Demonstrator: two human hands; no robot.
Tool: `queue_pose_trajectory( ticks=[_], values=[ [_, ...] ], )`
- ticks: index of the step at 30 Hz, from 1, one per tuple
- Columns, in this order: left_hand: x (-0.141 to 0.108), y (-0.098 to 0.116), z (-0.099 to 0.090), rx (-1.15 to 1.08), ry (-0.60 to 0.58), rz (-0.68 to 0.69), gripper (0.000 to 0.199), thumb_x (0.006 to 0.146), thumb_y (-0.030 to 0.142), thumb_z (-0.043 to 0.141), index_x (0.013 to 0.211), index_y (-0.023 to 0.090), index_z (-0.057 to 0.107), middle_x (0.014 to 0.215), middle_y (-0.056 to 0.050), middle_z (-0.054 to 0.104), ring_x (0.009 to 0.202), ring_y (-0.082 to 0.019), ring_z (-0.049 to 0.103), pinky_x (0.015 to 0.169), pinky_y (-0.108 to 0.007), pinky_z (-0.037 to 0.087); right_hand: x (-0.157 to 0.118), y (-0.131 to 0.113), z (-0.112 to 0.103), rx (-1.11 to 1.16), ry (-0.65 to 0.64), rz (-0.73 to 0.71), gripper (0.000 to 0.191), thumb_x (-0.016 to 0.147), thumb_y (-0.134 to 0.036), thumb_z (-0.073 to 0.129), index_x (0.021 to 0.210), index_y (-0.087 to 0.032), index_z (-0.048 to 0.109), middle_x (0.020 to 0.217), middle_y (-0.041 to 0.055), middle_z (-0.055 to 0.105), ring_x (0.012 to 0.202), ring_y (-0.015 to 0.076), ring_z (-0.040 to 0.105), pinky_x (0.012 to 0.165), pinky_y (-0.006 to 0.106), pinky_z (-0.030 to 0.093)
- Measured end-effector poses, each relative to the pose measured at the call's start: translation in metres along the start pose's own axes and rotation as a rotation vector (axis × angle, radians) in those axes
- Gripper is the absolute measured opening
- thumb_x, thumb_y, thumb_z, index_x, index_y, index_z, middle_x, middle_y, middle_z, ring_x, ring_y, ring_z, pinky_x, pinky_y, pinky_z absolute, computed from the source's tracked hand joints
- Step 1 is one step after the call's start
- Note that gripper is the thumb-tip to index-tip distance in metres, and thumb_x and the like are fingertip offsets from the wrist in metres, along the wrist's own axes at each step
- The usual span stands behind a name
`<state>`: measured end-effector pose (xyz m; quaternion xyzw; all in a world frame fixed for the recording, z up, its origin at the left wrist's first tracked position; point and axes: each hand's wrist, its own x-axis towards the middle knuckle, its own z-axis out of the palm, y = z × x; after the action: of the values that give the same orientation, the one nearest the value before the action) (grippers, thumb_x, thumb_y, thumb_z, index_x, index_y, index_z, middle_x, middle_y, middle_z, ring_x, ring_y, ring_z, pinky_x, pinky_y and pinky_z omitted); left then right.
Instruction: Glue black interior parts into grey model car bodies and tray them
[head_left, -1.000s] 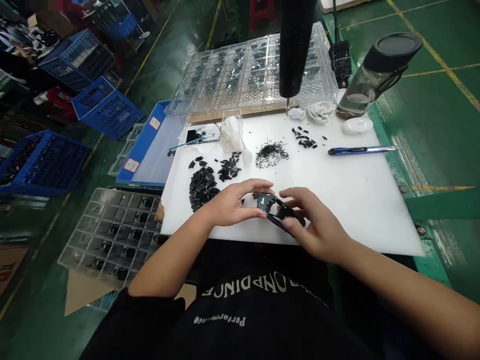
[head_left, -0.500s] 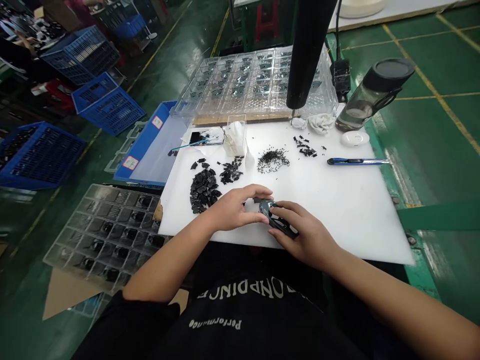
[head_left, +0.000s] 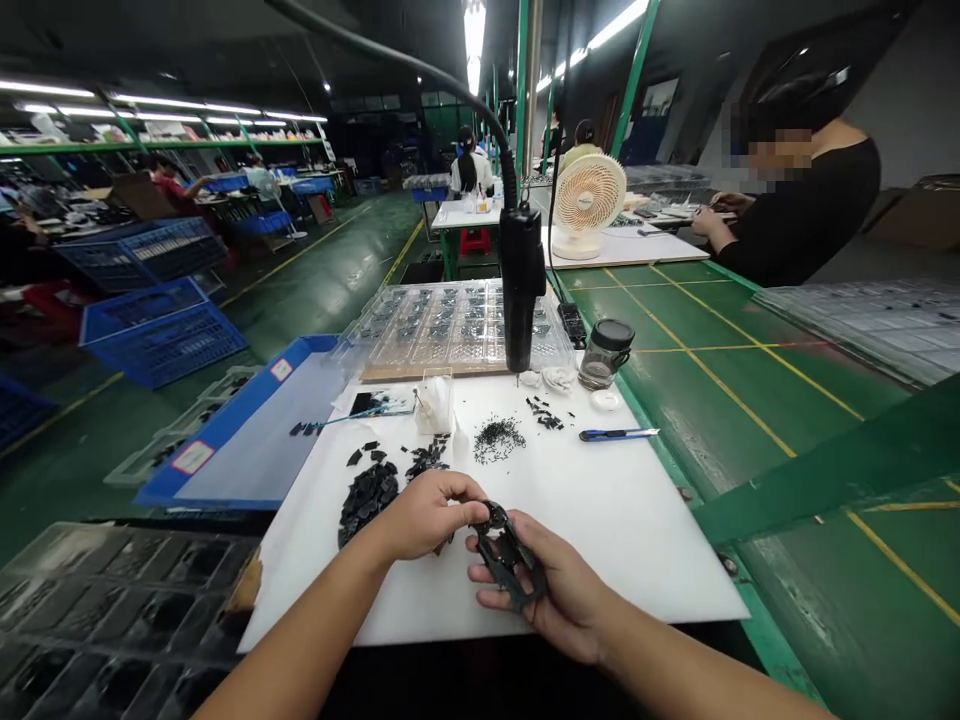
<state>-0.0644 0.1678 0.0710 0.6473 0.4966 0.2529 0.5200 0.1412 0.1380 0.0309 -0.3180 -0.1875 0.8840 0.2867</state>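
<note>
A black moulded plastic part (head_left: 506, 555) with open cut-outs sits over the palm of my right hand (head_left: 559, 590), whose fingers hold it from below. My left hand (head_left: 427, 515) is curled, its fingertips gripping the part's upper end. Both hands are over the front of a white plastic cutting board (head_left: 600, 560). Just left of my left hand lies a heap of black plastic pieces (head_left: 367, 503). Farther up the board are a small pile of fine black bits (head_left: 499, 440) and a blue utility knife (head_left: 619, 434).
A clear tray of small parts (head_left: 450, 325) lies behind the board, beneath a hanging black tool (head_left: 521, 290). A water bottle (head_left: 604, 353) stands to its right. A blue-rimmed tray (head_left: 247, 440) is on the left, and a co-worker (head_left: 795, 200) sits at the far right.
My view has tilted up, showing the far hall. The black part has turned and now lies more lengthwise across my right palm, and my hands have shifted slightly apart.
</note>
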Motion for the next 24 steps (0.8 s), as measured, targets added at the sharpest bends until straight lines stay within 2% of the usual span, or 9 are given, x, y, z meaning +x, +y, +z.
queue_pose_trajectory(
  ticks=[4, 10, 13, 16, 18, 20, 21, 22, 24],
  values=[
    [0.010, 0.011, -0.006, -0.019, -0.120, -0.049, 0.025, 0.084, 0.039, 0.065, 0.079, 0.015, 0.068, 0.069, -0.002, 0.067, 0.064, -0.013, 0.061, 0.062, -0.023, 0.045, 0.004, 0.008, 0.013, 0.193, 0.115, 0.016, 0.040, 0.097, -0.044, 0.058, 0.116, -0.009, 0.063, 0.105, 0.0156, 0.073, 0.084, 0.0231, 0.073, 0.072, 0.036, 0.060],
    [0.025, 0.013, -0.001, 0.034, -0.220, -0.084, 0.027, 0.084, 0.042, 0.063, 0.080, 0.017, 0.070, 0.065, -0.002, 0.066, 0.061, -0.016, 0.063, 0.061, -0.026, 0.046, 0.007, 0.014, 0.020, 0.382, 0.236, -0.019, 0.034, 0.093, -0.041, 0.066, 0.109, -0.010, 0.066, 0.096, 0.0135, 0.075, 0.078, 0.0219, 0.073, 0.073, 0.036, 0.061],
    [0.024, 0.021, 0.003, 0.172, -0.203, -0.064, 0.029, 0.086, 0.044, 0.060, 0.082, 0.018, 0.073, 0.071, -0.003, 0.069, 0.068, -0.018, 0.065, 0.066, -0.028, 0.048, 0.006, 0.014, 0.021, 0.433, 0.271, -0.080, 0.026, 0.094, -0.033, 0.064, 0.106, -0.010, 0.066, 0.092, 0.0133, 0.075, 0.076, 0.0213, 0.074, 0.076, 0.036, 0.061],
    [0.022, 0.041, 0.000, 0.241, 0.020, 0.034, 0.032, 0.086, 0.049, 0.062, 0.091, 0.020, 0.074, 0.089, -0.005, 0.073, 0.084, -0.021, 0.066, 0.078, -0.032, 0.050, 0.003, 0.014, 0.020, 0.493, 0.302, -0.116, 0.025, 0.096, -0.030, 0.060, 0.106, -0.008, 0.065, 0.093, 0.0153, 0.075, 0.078, 0.0217, 0.074, 0.082, 0.038, 0.061],
    [0.030, 0.059, -0.011, 0.195, 0.273, 0.153, 0.039, 0.087, 0.055, 0.059, 0.099, 0.020, 0.072, 0.096, -0.006, 0.072, 0.091, -0.021, 0.065, 0.083, -0.034, 0.051, 0.002, 0.014, 0.019, 0.532, 0.321, -0.124, 0.024, 0.097, -0.028, 0.059, 0.106, -0.007, 0.064, 0.094, 0.0159, 0.075, 0.080, 0.0219, 0.074, 0.085, 0.039, 0.061],
    [0.048, 0.080, -0.027, 0.138, 0.567, 0.335, 0.044, 0.090, 0.058, 0.055, 0.110, 0.020, 0.067, 0.098, -0.008, 0.068, 0.092, -0.021, 0.064, 0.085, -0.037, 0.052, 0.001, 0.016, 0.019, 0.570, 0.331, -0.137, 0.021, 0.097, -0.027, 0.058, 0.104, -0.007, 0.064, 0.095, 0.0156, 0.075, 0.082, 0.0219, 0.074, 0.087, 0.039, 0.060],
    [0.061, 0.090, -0.037, 0.107, 0.687, 0.440, 0.044, 0.091, 0.056, 0.055, 0.119, 0.021, 0.061, 0.107, -0.009, 0.066, 0.101, -0.022, 0.063, 0.091, -0.038, 0.051, 0.001, 0.017, 0.019, 0.586, 0.331, -0.141, 0.020, 0.098, -0.026, 0.057, 0.103, -0.008, 0.064, 0.095, 0.0155, 0.075, 0.083, 0.0218, 0.074, 0.088, 0.039, 0.060],
    [0.076, 0.100, -0.047, 0.084, 0.766, 0.522, 0.048, 0.091, 0.053, 0.058, 0.128, 0.024, 0.055, 0.118, -0.010, 0.062, 0.112, -0.024, 0.060, 0.097, -0.040, 0.048, 0.001, 0.018, 0.020, 0.599, 0.332, -0.143, 0.020, 0.098, -0.026, 0.057, 0.103, -0.008, 0.063, 0.095, 0.0153, 0.075, 0.084, 0.0216, 0.074, 0.088, 0.038, 0.060],
    [0.105, 0.116, -0.062, 0.066, 0.703, 0.579, 0.052, 0.091, 0.051, 0.061, 0.135, 0.028, 0.047, 0.130, -0.008, 0.055, 0.129, -0.028, 0.052, 0.104, -0.044, 0.044, 0.001, 0.021, 0.021, 0.615, 0.337, -0.146, 0.019, 0.099, -0.026, 0.055, 0.101, -0.009, 0.063, 0.094, 0.0149, 0.074, 0.082, 0.0210, 0.074, 0.087, 0.037, 0.061]
  ],
)
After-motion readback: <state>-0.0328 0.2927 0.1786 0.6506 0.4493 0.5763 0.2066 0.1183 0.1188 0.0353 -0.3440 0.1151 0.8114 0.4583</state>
